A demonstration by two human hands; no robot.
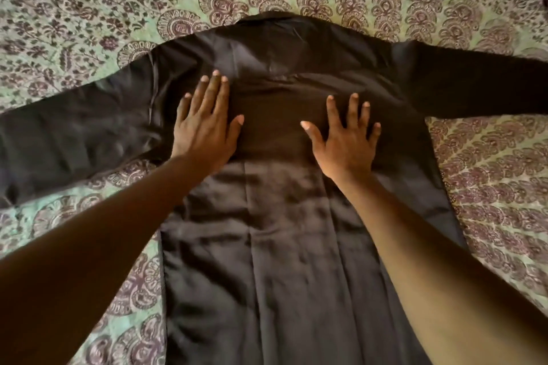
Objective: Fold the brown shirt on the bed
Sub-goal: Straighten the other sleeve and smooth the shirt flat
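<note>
The brown shirt (281, 216) is spread on the bed (74, 9), long axis running from collar at upper centre to lower frame. Left hand (204, 124) and right hand (347, 139) are pressed flat on it, fingers (212, 89) wide, each nearest its own sleeve.

My shirt (284, 216) is a plain dark brown with a faint sheen. Around the shirt, the bed cover (89, 9) is pale green, printed with maroon flowers and paisley fans.
</note>
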